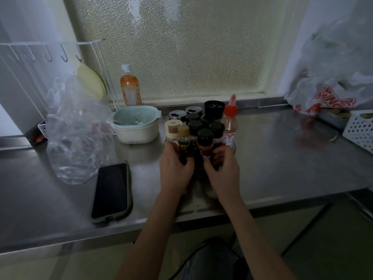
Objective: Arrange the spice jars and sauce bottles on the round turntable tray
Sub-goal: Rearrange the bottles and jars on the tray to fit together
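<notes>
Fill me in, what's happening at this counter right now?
A person is grouping spice jars and sauce bottles into a tight cluster on a steel counter. The left hand wraps a dark bottle at the near left of the cluster; the right hand grips the near right side beside a black-capped jar with orange contents. A red-capped sauce bottle stands at the right edge. The turntable tray itself is hidden beneath the cluster. A phone lies to the left.

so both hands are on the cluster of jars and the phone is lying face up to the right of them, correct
Not quite. The head view shows the left hand and right hand at the front of the jars, but the phone lies face up to their left, not right, on the steel counter.
</notes>
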`<state>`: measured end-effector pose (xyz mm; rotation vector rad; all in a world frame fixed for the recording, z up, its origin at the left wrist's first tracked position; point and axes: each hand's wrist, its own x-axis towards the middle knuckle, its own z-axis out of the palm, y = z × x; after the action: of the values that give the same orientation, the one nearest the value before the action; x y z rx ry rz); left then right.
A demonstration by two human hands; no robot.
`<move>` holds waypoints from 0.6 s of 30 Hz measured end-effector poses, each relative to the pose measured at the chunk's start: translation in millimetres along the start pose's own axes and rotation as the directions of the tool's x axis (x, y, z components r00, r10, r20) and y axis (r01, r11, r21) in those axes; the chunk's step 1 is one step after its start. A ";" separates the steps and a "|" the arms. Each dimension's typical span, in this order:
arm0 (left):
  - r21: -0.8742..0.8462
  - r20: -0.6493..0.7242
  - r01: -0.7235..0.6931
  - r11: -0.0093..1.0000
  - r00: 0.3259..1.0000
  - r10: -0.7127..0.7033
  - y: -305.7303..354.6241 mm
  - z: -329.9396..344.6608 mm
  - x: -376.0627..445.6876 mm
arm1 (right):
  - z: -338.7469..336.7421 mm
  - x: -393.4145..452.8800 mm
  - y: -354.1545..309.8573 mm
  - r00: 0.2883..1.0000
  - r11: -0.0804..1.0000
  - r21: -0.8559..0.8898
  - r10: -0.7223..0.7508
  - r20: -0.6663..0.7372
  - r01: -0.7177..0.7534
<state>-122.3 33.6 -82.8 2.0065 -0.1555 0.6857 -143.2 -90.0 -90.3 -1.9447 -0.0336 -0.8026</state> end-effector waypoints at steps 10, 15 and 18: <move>0.010 -0.054 0.001 1.000 0.999 0.000 1.1 -1.1 0.4 | -2.1 -4.6 2.9 0.995 0.986 -0.159 0.045 -0.087 -0.059; 0.064 -0.177 0.121 0.991 0.978 -0.108 -6.4 -2.1 2.6 | -5.9 -6.2 3.6 0.969 0.954 -0.214 0.173 -0.176 -0.210; 0.025 -0.172 0.321 0.947 0.934 -0.313 -4.8 -2.4 3.2 | -6.5 -7.5 1.6 0.968 0.952 -0.189 0.223 -0.111 -0.241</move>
<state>-118.7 38.6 -83.9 1.9535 0.2845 0.6486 -151.9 -93.7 -93.8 -2.0524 0.3371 -0.7562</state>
